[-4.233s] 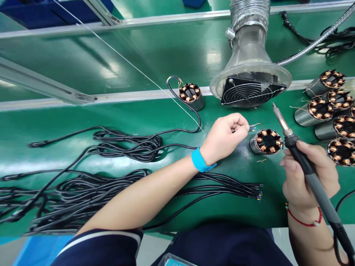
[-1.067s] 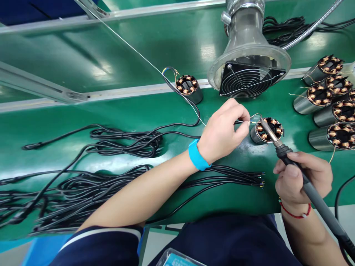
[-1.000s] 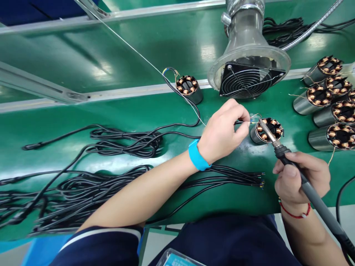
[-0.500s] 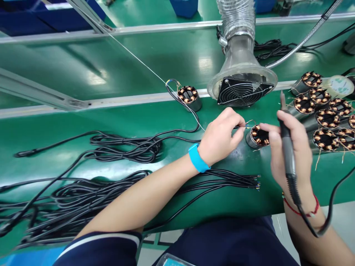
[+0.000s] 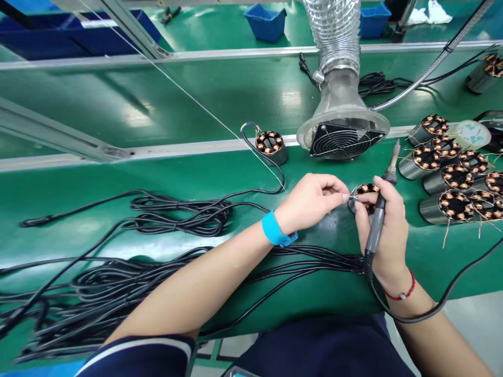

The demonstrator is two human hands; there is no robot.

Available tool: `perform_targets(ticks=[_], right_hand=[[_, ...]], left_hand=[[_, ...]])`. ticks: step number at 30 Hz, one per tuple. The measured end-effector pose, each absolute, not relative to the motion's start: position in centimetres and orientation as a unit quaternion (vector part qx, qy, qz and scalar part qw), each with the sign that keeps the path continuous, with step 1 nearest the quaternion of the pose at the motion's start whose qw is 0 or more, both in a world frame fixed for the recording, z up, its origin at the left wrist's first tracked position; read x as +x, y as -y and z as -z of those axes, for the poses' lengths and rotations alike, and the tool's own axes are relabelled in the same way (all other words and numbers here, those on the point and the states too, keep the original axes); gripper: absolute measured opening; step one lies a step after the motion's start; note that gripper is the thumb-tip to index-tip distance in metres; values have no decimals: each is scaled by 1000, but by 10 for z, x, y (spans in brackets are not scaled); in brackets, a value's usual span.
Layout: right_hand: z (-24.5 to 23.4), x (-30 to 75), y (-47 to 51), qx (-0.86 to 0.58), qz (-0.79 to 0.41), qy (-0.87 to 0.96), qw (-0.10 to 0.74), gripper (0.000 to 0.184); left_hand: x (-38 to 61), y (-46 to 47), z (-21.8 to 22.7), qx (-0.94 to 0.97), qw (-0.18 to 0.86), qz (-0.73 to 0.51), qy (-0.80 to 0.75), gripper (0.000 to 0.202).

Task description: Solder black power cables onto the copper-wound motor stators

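My left hand, with a blue wristband, pinches the thin coloured wire ends of a black cable right beside a copper-wound motor stator on the green bench. My right hand is closed round a soldering iron that points up and away, tip clear of the stator. Its thumb and forefinger also pinch at the wires by the stator, touching my left fingertips. A thin solder wire runs down from the upper left to my left hand.
A fume extractor with a fan grille stands just behind the hands. Several stators lie grouped at the right; one wired stator sits by the rail. Coiled black cables cover the left bench. Blue bins sit far back.
The iron's tip has left the stator and swung upright in my right hand, whose fingers have come in to meet my left at the wires. The view has tilted up.
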State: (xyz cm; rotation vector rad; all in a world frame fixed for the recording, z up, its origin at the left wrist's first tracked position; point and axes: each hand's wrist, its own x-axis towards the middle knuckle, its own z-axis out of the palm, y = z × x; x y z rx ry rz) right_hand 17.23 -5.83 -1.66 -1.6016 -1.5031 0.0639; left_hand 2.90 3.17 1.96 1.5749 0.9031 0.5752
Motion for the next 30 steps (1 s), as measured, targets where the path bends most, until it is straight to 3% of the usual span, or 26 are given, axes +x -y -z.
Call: perform_targets(ticks=[3, 8, 16, 19, 25, 30], right_hand=[[16, 171, 57, -633, -26, 619, 464, 46], [13, 173, 56, -589, -86, 617, 515, 51], [16, 175, 52, -564, -153, 582, 566, 50], [13, 184, 53, -576, -161, 597, 534, 50], [-4, 213, 70, -573, -207, 702, 370, 54], [2, 211, 59, -578, -148, 704, 385, 45]], left_hand=[[28, -29, -16, 687, 550, -289, -377, 8], [26, -25, -12, 790, 400, -372, -281, 13], [23, -27, -3, 877, 248, -352, -213, 15], [24, -26, -1, 876, 240, -355, -219, 17], [27, -24, -2, 859, 255, -345, -280, 16], [28, -24, -1, 841, 284, -338, -311, 16]])
